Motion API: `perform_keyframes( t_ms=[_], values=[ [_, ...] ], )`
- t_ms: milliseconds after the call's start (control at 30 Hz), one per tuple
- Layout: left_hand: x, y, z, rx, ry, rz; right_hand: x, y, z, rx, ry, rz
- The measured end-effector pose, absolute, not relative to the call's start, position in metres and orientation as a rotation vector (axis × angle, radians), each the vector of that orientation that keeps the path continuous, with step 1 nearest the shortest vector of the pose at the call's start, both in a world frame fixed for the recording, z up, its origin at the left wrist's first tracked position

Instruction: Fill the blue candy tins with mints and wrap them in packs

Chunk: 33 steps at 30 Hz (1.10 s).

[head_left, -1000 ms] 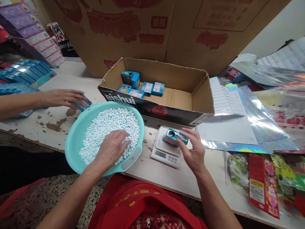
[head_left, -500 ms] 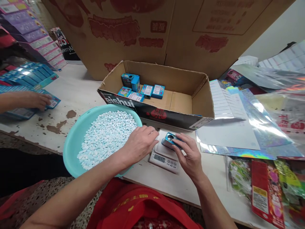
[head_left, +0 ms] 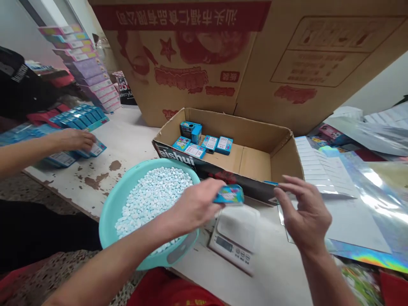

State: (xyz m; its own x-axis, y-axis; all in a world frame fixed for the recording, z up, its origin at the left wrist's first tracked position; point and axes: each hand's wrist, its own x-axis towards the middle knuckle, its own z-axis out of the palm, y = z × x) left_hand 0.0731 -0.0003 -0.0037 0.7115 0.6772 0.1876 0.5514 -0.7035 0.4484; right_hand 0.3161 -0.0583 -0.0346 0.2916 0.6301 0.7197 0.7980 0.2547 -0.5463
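My left hand [head_left: 194, 204] pinches a small blue toy-camera box [head_left: 228, 194] and holds it above the white digital scale [head_left: 237, 236], whose platform is bare. My right hand [head_left: 306, 212] hovers to the right of the scale with fingers spread, holding nothing. A teal basin [head_left: 111, 208] full of small pale blue and white candies [head_left: 153, 193] sits under my left forearm. Behind the scale is an open cardboard tray box [head_left: 255, 153] with several of the same blue boxes [head_left: 204, 142] in its left end.
Another person's hand [head_left: 75, 140] rests on flat blue packs [head_left: 73, 119] at the left of the worn white table [head_left: 134, 140]. A tall carton [head_left: 223, 55] stands behind. Holographic bags and white sheets [head_left: 334, 187] lie at right. Stacked purple packs [head_left: 83, 63] at back left.
My left hand left the candy basin, reached the scale and lifted the blue box off it. My right hand let go of the box and opened. The view tilted upward.
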Motion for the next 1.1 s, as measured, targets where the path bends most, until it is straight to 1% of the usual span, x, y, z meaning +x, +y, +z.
perform_keyframes(
  t_ms=[67, 133, 167, 233, 300, 367, 400, 467, 533, 600, 700, 767, 833, 900, 1000, 1100],
  values=[
    [0.030, 0.011, 0.009, 2.501, 1.329, 0.802, 0.326, -0.025, -0.027, -1.443, -1.484, -0.199],
    [-0.015, 0.030, 0.017, 2.413, 1.805, 0.939, 0.335, 0.018, -0.025, -1.447, -1.659, -0.165],
    [-0.037, 0.042, 0.017, 2.352, 2.050, 0.931, 0.339, 0.042, -0.025, -1.467, -1.771, -0.134],
    [-0.078, 0.071, 0.009, 2.213, 2.401, 0.722, 0.342, 0.091, -0.030, -1.641, -2.012, -0.030],
    [-0.110, 0.100, -0.010, 2.094, 2.525, 0.385, 0.340, 0.136, -0.036, -1.911, -2.224, 0.168],
    [-0.134, 0.128, -0.035, 1.949, 2.526, 0.147, 0.332, 0.174, -0.045, -2.072, -2.319, 0.328],
    [-0.143, 0.139, -0.048, 1.872, 2.524, 0.102, 0.328, 0.190, -0.050, -2.116, -2.328, 0.375],
    [-0.156, 0.156, -0.068, 1.822, 2.470, 0.124, 0.320, 0.217, -0.060, -2.189, -2.282, 0.421],
    [-0.163, 0.162, -0.077, 1.857, 2.409, 0.166, 0.313, 0.237, -0.071, -2.291, -2.193, 0.470],
    [-0.162, 0.156, -0.074, 1.939, 2.396, 0.237, 0.307, 0.250, -0.080, -2.374, -2.107, 0.536],
    [-0.146, 0.127, -0.062, 2.064, 2.409, 0.549, 0.298, 0.255, -0.091, -2.420, -2.057, 0.648],
    [-0.126, 0.103, -0.060, 2.156, 2.243, 0.689, 0.295, 0.251, -0.096, -2.424, -2.050, 0.700],
    [-0.103, 0.083, -0.068, 2.280, 1.917, 0.586, 0.294, 0.244, -0.098, -2.431, -2.036, 0.724],
    [-0.078, 0.073, -0.082, 2.331, 1.725, 0.455, 0.295, 0.235, -0.099, -2.436, -2.022, 0.736],
    [-0.042, 0.071, -0.101, 2.304, 1.677, 0.365, 0.292, 0.218, -0.097, -2.416, -2.031, 0.827],
    [-0.008, 0.068, -0.106, 2.243, 1.626, 0.258, 0.286, 0.198, -0.094, -2.391, -2.058, 0.998]
  ],
)
